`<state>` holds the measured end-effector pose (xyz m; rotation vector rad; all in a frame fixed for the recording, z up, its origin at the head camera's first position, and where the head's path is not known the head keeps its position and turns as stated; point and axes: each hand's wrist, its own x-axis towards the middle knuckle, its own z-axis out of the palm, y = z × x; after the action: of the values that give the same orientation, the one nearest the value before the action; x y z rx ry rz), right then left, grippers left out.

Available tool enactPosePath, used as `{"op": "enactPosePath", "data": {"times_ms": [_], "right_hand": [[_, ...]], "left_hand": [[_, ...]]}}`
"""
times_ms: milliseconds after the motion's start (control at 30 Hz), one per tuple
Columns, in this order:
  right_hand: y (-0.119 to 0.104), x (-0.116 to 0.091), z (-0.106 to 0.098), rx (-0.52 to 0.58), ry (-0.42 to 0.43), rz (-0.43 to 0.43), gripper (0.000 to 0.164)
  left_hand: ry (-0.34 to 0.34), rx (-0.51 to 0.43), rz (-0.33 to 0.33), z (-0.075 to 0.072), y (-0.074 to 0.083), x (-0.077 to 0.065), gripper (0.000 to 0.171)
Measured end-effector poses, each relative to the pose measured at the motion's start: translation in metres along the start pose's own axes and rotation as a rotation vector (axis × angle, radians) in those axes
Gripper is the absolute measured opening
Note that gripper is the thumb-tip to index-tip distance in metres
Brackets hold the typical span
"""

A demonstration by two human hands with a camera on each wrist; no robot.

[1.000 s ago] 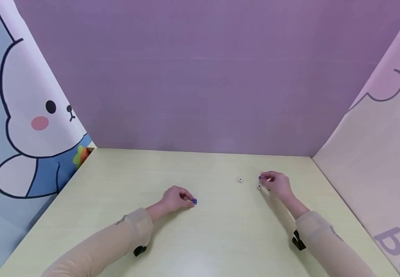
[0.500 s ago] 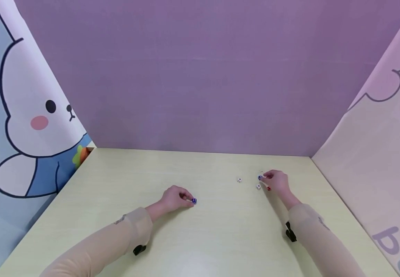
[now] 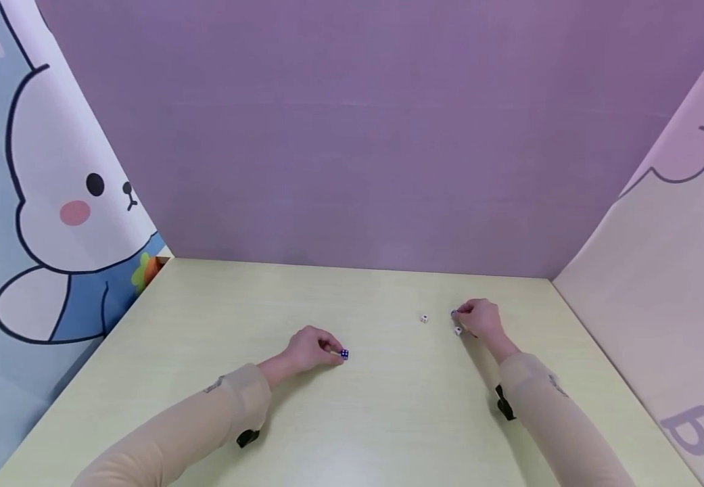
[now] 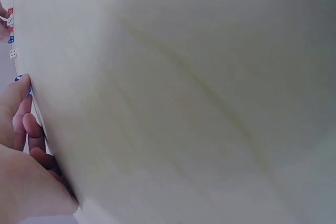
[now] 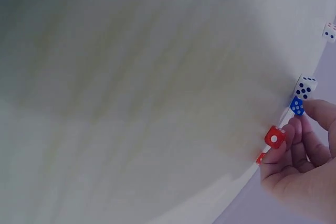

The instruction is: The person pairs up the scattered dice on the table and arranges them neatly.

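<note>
On the table's left half, my left hand (image 3: 310, 350) pinches a blue die (image 3: 344, 354) with white dots between thumb and fingertips. In the left wrist view that hand covers most of its die. Farther right, my right hand (image 3: 481, 319) pinches another blue die (image 5: 297, 105). A white die (image 5: 305, 86) with dark dots sits right beside the pinched one. Close under the right fingers shows a red die (image 5: 274, 137), and a second red die (image 5: 261, 158) is partly hidden behind them. Left of the right hand lies another white die (image 3: 424, 318).
The pale tabletop (image 3: 376, 419) is bounded by a purple panel (image 3: 352, 135) at the back. A wall with a cartoon rabbit (image 3: 78, 169) stands at the left, and a pale printed wall (image 3: 668, 284) at the right.
My right hand has shifted slightly left with the blue die. A red die below it came into sight half a second ago and is now mostly hidden. The left hand stays put.
</note>
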<state>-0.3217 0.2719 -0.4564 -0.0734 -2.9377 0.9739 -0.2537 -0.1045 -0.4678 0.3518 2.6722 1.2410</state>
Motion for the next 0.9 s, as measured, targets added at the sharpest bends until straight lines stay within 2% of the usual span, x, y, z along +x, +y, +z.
{"op": "enactPosePath", "data": {"times_ms": [233,367,900], "right_hand": [[-0.003,0.003,0.006,-0.019,-0.021,-0.078,0.020],[-0.006,0.002,0.007,-0.027,-0.048,-0.092,0.019],[-0.021,-0.017,0.012,-0.091,-0.087,-0.182,0.014]], "left_hand": [[0.004,0.015,-0.003,0.001,-0.001,0.002,0.015],[0.006,0.018,0.000,0.002,-0.002,0.003,0.015],[0.002,0.020,-0.011,0.002,-0.001,0.003,0.016]]}}
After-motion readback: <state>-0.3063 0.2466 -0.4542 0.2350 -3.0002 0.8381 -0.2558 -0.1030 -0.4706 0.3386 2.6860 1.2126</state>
